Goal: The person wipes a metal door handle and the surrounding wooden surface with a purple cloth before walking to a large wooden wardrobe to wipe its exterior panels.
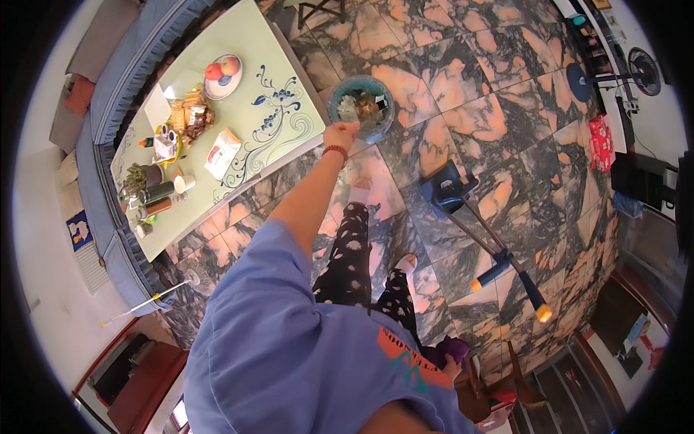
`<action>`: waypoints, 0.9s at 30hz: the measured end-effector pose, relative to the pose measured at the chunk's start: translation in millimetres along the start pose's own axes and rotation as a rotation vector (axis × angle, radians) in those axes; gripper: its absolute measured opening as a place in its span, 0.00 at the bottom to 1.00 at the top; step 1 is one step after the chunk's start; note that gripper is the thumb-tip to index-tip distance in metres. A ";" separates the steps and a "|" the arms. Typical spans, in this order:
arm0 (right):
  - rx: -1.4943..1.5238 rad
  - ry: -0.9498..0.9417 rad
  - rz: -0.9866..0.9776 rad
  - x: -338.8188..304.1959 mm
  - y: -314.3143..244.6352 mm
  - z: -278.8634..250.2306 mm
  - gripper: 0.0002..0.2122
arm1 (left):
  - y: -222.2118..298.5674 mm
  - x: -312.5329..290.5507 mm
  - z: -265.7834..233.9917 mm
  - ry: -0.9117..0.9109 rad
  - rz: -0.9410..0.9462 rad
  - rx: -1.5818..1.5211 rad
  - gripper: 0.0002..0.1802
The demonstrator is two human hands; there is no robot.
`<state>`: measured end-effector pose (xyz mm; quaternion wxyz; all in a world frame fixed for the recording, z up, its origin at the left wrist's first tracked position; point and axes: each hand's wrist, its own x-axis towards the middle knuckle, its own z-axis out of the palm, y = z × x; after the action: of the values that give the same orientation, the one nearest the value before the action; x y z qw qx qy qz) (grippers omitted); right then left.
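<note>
My left hand (340,135), with a red bead bracelet at its wrist, reaches forward to the near rim of a round teal bin (391,108) on the floor. Its fingers are pinched together, and I cannot make out what they hold. Inside the bin lie crumpled clear plastic (349,106) and brownish scraps. Low at the right, beside my body, my right hand (453,367) is closed on a bunched purple cloth (452,349); part of the hand is hidden by my shirt.
Left of the bin stands a pale green table (246,130) with a fruit plate (237,81), snack packets (191,116), a paper cup (184,183) and bottles. A blue dustpan (444,186) with long poles stands to the right. A thin pole (152,296) leans at left.
</note>
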<state>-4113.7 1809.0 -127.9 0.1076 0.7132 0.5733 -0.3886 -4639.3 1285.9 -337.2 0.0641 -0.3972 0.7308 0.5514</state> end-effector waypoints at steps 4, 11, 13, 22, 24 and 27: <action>0.049 -0.016 -0.008 -18.4 0.2 21.6 0.32 | 2.6 60.0 17.4 0.045 -0.114 0.097 0.12; -0.096 -0.002 -0.078 -23.7 11.4 38.8 0.28 | -58.4 149.9 65.7 0.073 0.086 0.335 0.13; -0.146 0.032 -0.056 -23.8 17.5 42.3 0.29 | -67.4 169.6 75.0 0.079 0.057 0.340 0.13; -0.237 0.105 -0.047 -34.1 27.4 62.6 0.29 | -59.6 189.3 89.8 0.006 0.019 0.643 0.17; -0.259 0.102 -0.082 -31.9 26.1 65.6 0.28 | -67.9 195.8 91.5 -0.002 0.063 0.682 0.20; -0.259 0.122 -0.086 -35.6 29.4 67.0 0.27 | -78.0 197.9 97.1 0.011 0.136 0.685 0.24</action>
<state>-4117.5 1733.3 -157.5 0.1467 0.6905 0.6542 -0.2716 -4755.7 1262.2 -538.6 0.1529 -0.3058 0.8985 0.2752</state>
